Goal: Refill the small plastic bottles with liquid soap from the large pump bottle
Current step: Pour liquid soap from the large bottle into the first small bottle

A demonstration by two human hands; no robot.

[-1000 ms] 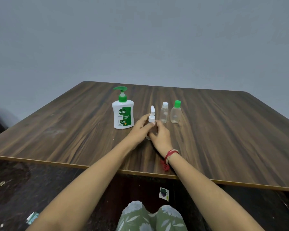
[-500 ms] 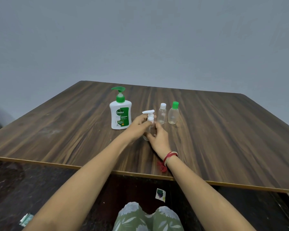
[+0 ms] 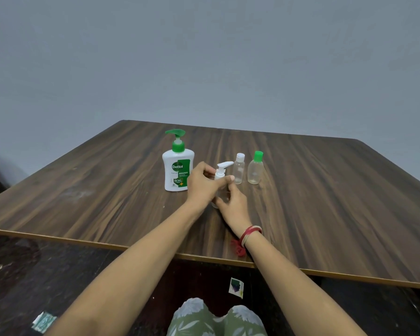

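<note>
dettol pump bottle (image 3: 178, 166) just left of both hands' grip on small pump bottle (image 3: 220, 180)

Bare forearms; red thread band (image 3: 250, 235) on right wrist; green leaf-print trousers (image 3: 216, 318).

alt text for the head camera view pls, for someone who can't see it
Two bare hands hold a small clear pump bottle on a wooden table: the left hand grips its white pump top, the right hand its body. Behind stand a large Dettol pump bottle, a white-capped bottle and a green-capped bottle.
</note>
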